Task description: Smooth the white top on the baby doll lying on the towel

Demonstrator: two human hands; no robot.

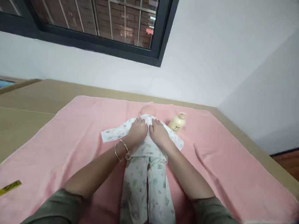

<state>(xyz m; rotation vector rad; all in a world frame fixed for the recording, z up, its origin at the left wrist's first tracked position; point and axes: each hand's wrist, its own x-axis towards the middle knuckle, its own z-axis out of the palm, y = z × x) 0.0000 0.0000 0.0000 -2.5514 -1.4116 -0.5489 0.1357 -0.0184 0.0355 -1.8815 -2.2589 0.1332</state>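
Observation:
A baby-sized figure, apparently a doll, lies in a white printed long-sleeved shirt (148, 148) and matching trousers (160, 186). Its smooth round head (148, 110) is at the far end, partly hidden beyond the collar. My left hand (138, 130) rests on the left side of the shirt's upper front, fingers stretched towards the collar. Beside it, my right hand (159, 133) lies on the other side of the chest, thumb apart from the fingers. Neither hand visibly grips the cloth. The shirt's sleeves spread out to both sides.
A pink blanket (77, 137) with a few wrinkles covers much of the tan surface (28, 102). A pale yellow bottle (177, 123) leans by the right sleeve. A yellow strip (10, 187) lies at the left. White wall and a dark-framed window (98, 46) stand behind.

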